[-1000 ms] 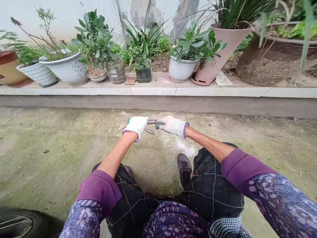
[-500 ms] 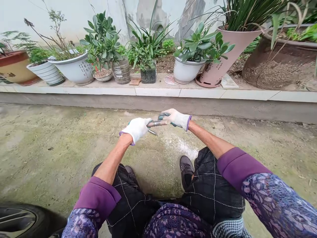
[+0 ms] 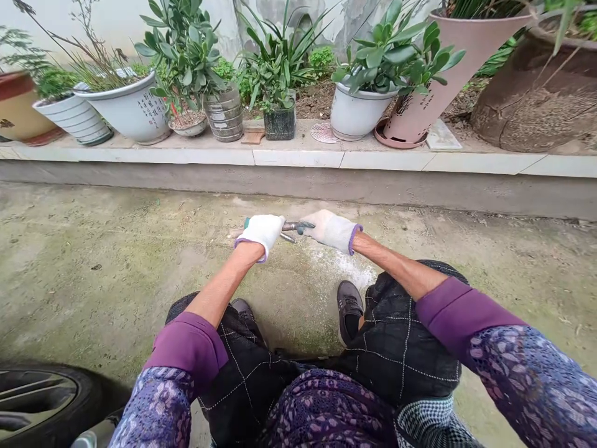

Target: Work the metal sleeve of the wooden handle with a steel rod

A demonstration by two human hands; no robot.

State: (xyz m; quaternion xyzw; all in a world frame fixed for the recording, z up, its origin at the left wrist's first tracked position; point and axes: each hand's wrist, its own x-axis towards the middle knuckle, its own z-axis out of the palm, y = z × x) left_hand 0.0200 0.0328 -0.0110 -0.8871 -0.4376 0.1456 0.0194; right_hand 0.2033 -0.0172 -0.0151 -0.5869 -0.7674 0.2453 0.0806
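Observation:
Both my hands wear white gloves with purple cuffs and are held out in front of my knees. My left hand is closed round one end of a grey metal tool with green grips. My right hand is closed round the tool's other green-handled end. A thin metal piece slants down just below the tool, between the hands. What kind of tool it is I cannot make out. A patch of white powder lies on the concrete ground under my right wrist.
A raised ledge runs across the back with several potted plants, among them a white pot, a smaller white pot and a tilted pink pot. A tyre lies at the lower left. My shoes rest on the mossy concrete.
My right hand dropped from its raised position to level with the left, bringing the tool back to horizontal. The view tilted down a little.

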